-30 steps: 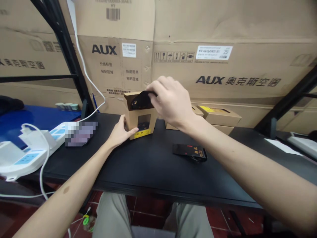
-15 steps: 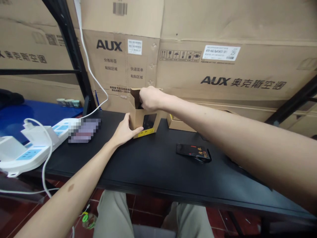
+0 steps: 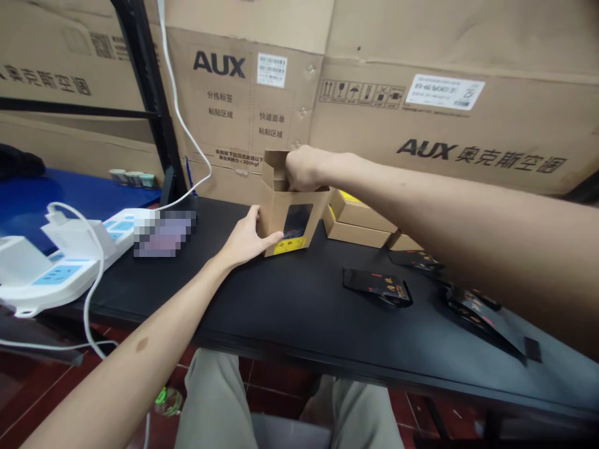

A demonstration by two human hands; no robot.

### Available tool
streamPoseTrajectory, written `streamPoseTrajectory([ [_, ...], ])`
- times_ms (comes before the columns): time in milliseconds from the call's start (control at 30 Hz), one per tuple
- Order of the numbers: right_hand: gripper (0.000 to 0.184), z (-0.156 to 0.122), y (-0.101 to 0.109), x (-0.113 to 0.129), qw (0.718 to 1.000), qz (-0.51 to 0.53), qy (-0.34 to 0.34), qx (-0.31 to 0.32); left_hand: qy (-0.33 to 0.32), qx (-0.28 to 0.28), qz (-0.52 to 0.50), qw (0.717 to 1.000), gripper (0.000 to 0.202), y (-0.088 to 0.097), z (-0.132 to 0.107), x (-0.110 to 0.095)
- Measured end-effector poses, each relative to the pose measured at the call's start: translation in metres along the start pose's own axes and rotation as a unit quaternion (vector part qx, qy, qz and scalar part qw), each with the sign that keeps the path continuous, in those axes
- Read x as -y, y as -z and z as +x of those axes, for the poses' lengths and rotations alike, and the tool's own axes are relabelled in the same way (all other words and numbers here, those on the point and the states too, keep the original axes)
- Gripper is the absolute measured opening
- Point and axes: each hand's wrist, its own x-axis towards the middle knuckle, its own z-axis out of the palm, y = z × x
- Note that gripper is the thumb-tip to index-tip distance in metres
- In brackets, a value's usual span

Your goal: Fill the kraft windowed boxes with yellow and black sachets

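Right hand (image 3: 305,168) is in the open carton's (image 3: 277,215) mouth, grip impossible to tell — left hand (image 3: 244,241) grasping its side — and a lopsided push could tip it.

Open-topped brown cardboard box (image 3: 296,209), windowed, yellow-labelled, upright on black table (image 3: 290,299)
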Motion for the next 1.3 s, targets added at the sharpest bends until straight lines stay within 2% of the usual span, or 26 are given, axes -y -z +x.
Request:
streamPoseTrajectory([
  [67, 0.013, -0.003, 0.005, 0.001, 0.995, 0.006, -0.017, 0.094, -0.001, 0.005, 0.001, 1.0, 0.074, 0.0, 0.0, -0.001],
  [133, 0.021, -0.006, 0.006, 0.002, 0.989, 0.05, -0.056, 0.124, -0.009, 0.011, 0.0, 1.0, 0.074, 0.0, -0.001, -0.003],
  [233, 0.04, -0.009, -0.001, -0.001, 0.984, 0.122, -0.121, 0.053, -0.032, 0.029, -0.012, 0.999, 0.071, 0.0, -0.002, -0.007],
  [300, 0.051, -0.012, -0.007, -0.004, 0.978, 0.159, -0.133, 0.005, -0.045, 0.039, -0.019, 0.998, 0.069, -0.001, -0.003, -0.01],
  [367, 0.053, -0.014, -0.013, -0.006, 0.975, 0.187, -0.123, -0.004, -0.052, 0.041, -0.017, 0.998, 0.068, -0.001, -0.003, -0.013],
  [433, 0.049, -0.017, -0.018, -0.007, 0.973, 0.206, -0.099, 0.019, -0.056, 0.042, -0.012, 0.998, 0.068, -0.002, -0.003, -0.014],
  [633, 0.029, -0.021, -0.025, -0.006, 0.957, 0.236, -0.049, 0.161, -0.048, 0.044, -0.016, 0.998, 0.067, 0.0, -0.003, -0.013],
  [700, 0.03, -0.02, -0.02, -0.003, 0.952, 0.243, -0.023, 0.185, -0.034, 0.037, -0.013, 0.999, 0.066, 0.002, -0.001, -0.01],
  [767, 0.035, -0.019, -0.01, 0.0, 0.961, 0.23, 0.024, 0.154, -0.006, 0.019, 0.001, 1.0, 0.064, 0.004, 0.001, -0.006],
  [867, 0.031, -0.025, 0.012, 0.005, 0.98, 0.172, 0.099, 0.028, 0.048, -0.019, 0.016, 0.999, 0.064, 0.008, 0.006, 0.0],
  [933, 0.028, -0.033, 0.024, 0.005, 0.982, 0.141, 0.103, -0.078, 0.075, -0.046, 0.013, 0.996, 0.065, 0.011, 0.008, 0.004],
  [1000, 0.029, -0.042, 0.026, 0.002, 0.974, 0.127, 0.059, -0.178, 0.093, -0.07, 0.006, 0.993, 0.067, 0.013, 0.01, 0.007],
  [1067, 0.032, -0.049, 0.014, -0.003, 0.966, 0.111, -0.004, -0.235, 0.103, -0.087, -0.003, 0.991, 0.07, 0.015, 0.011, 0.01],
  [1133, 0.034, -0.052, -0.012, -0.011, 0.968, 0.091, -0.054, -0.226, 0.11, -0.097, -0.018, 0.989, 0.073, 0.016, 0.013, 0.013],
  [1200, 0.036, -0.053, -0.047, -0.019, 0.983, 0.083, -0.079, -0.142, 0.116, -0.107, -0.027, 0.987, 0.075, 0.017, 0.014, 0.016],
  [1267, 0.04, -0.053, -0.084, -0.024, 0.993, 0.102, -0.06, -0.009, 0.126, -0.117, -0.025, 0.985, 0.076, 0.018, 0.016, 0.018],
  [1300, 0.041, -0.053, -0.102, -0.026, 0.992, 0.112, -0.051, 0.027, 0.131, -0.122, -0.021, 0.984, 0.077, 0.019, 0.016, 0.019],
])
